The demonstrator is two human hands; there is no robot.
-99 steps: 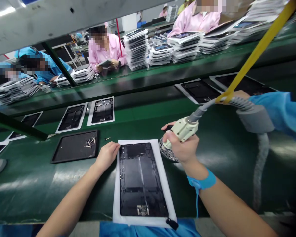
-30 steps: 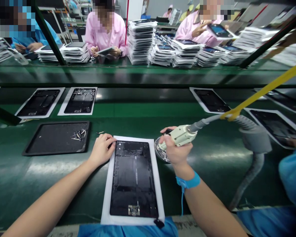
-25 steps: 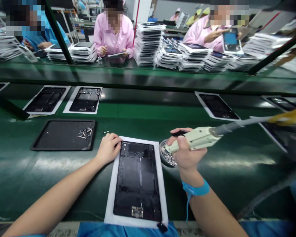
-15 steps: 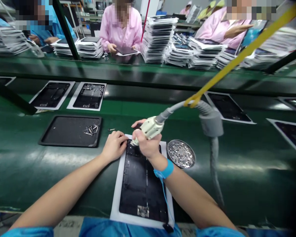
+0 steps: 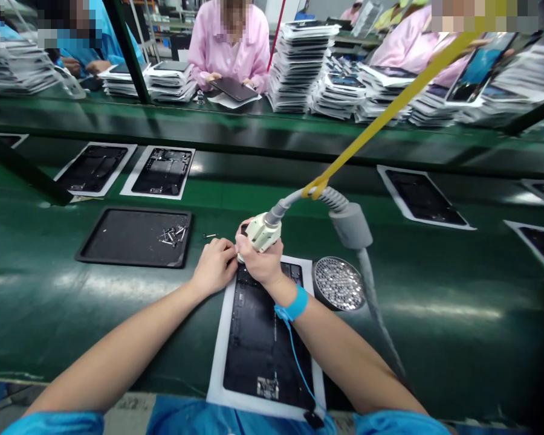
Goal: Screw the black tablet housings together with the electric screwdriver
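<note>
My right hand (image 5: 263, 261) is closed around a pale, corded electric screwdriver (image 5: 262, 234). The tool's lower end is at the upper left corner of an opened tablet housing (image 5: 258, 338), and its tip is hidden. The black housing lies on a white sheet (image 5: 217, 368) in front of me. My left hand (image 5: 216, 264) has its fingers curled at that same corner, holding it, close beside the tool. A round dish (image 5: 339, 284) full of small shiny pieces sits right of the housing. My right wrist wears a blue band (image 5: 294, 304) with a thin cord.
A black tray (image 5: 131, 238) with several small metal parts lies left; one loose part (image 5: 211, 235) is beside it. Further housings (image 5: 162, 172) (image 5: 424, 196) lie on the green bench (image 5: 435, 338). A yellow strap (image 5: 390, 115) holds the tool's cable (image 5: 376, 302). Co-workers sit behind stacks (image 5: 301, 66).
My right hand has carried the screwdriver from the round dish leftward over the housing to its upper left corner, uncovering the dish. My left hand has stayed at that corner.
</note>
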